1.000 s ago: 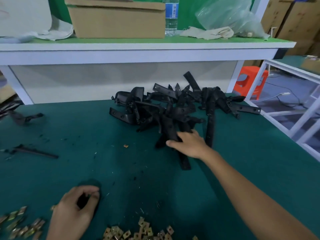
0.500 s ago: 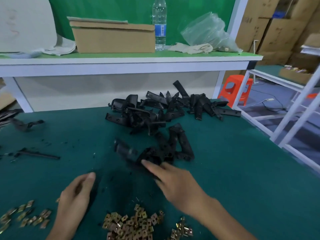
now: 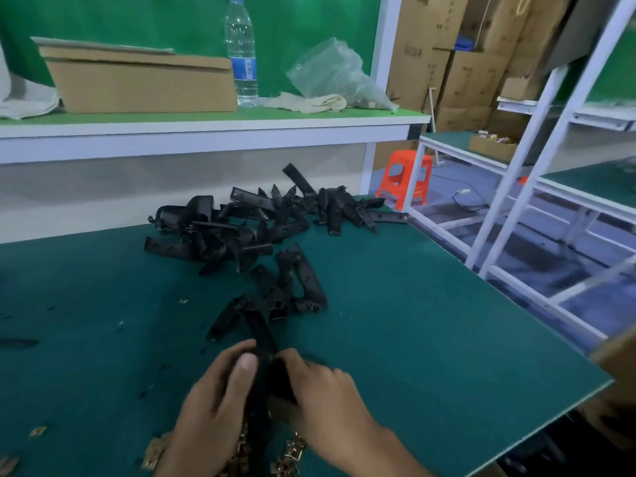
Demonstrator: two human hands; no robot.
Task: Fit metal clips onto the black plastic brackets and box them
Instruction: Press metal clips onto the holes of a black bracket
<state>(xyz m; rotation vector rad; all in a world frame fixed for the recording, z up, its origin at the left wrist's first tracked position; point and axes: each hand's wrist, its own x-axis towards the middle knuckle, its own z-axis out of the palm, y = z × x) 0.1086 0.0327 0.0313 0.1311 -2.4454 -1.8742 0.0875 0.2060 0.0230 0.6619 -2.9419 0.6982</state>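
**Under my wrists:** loose brass-coloured metal clips (image 3: 292,452), scattered on the dark green table mat (image 3: 430,321) and partly covered by my forearms.

**Left hand** (image 3: 220,397)**:** fingers wrapped round the near end of a long black plastic bracket (image 3: 263,342), thumb laid flat on its upper face.

**Right hand** (image 3: 327,394)**:** fingertips pinching the same bracket from the opposite side. I cannot tell whether either hand also carries a clip, because blur hides it.

**The bracket:** held between both hands, its far end pointing away from me.

**Handling note:** I judge that clip-fitting is the step in hand. I would hold the left grip firm as a brace and line the clip up square to the bracket's edge. Then I would press it home with the right thumb, without twisting.

**Just beyond my fingertips:** a small cluster of black brackets (image 3: 296,287).

**Further beyond:** the main heap of black brackets (image 3: 241,225).

**Farthest, on the raised shelf:** a brown cardboard box (image 3: 137,84), well apart from both hands.
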